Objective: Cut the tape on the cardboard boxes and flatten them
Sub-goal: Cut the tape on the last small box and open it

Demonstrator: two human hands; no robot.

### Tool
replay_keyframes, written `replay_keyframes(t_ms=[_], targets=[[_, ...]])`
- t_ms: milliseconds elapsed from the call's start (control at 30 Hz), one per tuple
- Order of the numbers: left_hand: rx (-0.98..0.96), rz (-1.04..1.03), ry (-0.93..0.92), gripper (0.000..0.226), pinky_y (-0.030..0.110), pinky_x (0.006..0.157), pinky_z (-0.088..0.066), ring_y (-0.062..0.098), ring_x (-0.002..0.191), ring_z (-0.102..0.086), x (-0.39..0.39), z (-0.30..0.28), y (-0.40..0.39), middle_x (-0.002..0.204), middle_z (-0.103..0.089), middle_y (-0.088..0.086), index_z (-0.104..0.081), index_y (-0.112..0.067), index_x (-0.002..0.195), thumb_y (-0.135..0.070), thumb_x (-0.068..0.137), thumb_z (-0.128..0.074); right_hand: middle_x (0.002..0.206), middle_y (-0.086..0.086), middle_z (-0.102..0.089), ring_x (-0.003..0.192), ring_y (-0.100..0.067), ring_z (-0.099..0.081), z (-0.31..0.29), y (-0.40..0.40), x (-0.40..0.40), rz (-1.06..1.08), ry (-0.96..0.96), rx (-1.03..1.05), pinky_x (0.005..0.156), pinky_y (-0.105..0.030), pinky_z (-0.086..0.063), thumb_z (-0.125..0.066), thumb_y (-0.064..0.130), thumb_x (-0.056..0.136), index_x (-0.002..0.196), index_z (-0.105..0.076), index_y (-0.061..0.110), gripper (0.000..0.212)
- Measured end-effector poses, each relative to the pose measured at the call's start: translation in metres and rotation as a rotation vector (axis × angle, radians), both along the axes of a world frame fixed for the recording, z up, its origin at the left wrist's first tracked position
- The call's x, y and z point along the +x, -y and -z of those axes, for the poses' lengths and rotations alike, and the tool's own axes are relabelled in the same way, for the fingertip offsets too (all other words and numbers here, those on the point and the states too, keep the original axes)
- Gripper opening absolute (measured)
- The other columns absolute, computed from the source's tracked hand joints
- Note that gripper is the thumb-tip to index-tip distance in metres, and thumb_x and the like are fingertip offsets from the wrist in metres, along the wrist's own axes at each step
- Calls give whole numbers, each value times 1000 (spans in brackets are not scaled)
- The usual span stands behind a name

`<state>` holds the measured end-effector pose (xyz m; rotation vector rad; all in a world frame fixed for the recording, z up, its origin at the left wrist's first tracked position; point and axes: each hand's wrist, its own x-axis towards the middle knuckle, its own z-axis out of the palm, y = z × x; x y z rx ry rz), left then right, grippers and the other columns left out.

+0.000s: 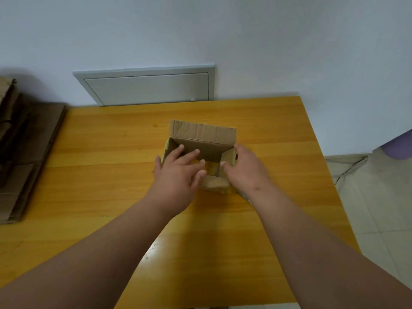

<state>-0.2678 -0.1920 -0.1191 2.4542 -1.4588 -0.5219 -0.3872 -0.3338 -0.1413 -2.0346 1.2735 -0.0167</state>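
Note:
A small brown cardboard box stands open-topped in the middle of the yellow wooden table, its far flap raised. My left hand is over the box's left and near side, fingers spread and straight, reaching into the opening. My right hand is at the box's right side, with the thumb inside the opening and the fingers round the outside of the right flap. Strips of yellowish tape show on the box's side edges. No cutting tool is clearly visible; a pale sliver beneath my right wrist cannot be identified.
A stack of flattened brown cardboard lies along the table's left edge. A grey wall panel sits behind the table. The table's right edge drops to a tiled floor, with a purple object and a thin cable there.

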Motion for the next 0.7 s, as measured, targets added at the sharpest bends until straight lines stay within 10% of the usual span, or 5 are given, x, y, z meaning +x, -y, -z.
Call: replay_keyframes(t_ms=[200, 333, 700], targets=[[206, -293, -217, 104, 52, 120, -16, 27, 151, -7, 25, 25, -25, 165, 10, 3, 6, -26, 157, -51, 87, -67, 148, -5, -43, 132, -29, -47, 0, -1, 5, -55, -118, -36, 98, -40, -47, -65, 50, 88, 153, -25, 19, 82], [92, -189, 136, 98, 46, 114, -28, 31, 141, -28, 28, 28, -20, 157, -13, 7, -23, -17, 152, -53, 78, -76, 133, -7, -49, 116, -33, -55, -1, -4, 24, 13, -213, -98, 80, -40, -42, -70, 55, 80, 136, -34, 17, 77], [192, 68, 234, 87, 40, 88, -47, 26, 107, -47, 37, 11, 8, 125, -41, 2, -39, -33, 133, -70, 64, -75, 124, -8, -40, 107, -29, -50, 14, 7, 58, 28, -445, -284, 77, -41, -22, -79, 53, 68, 122, -23, 20, 85]])
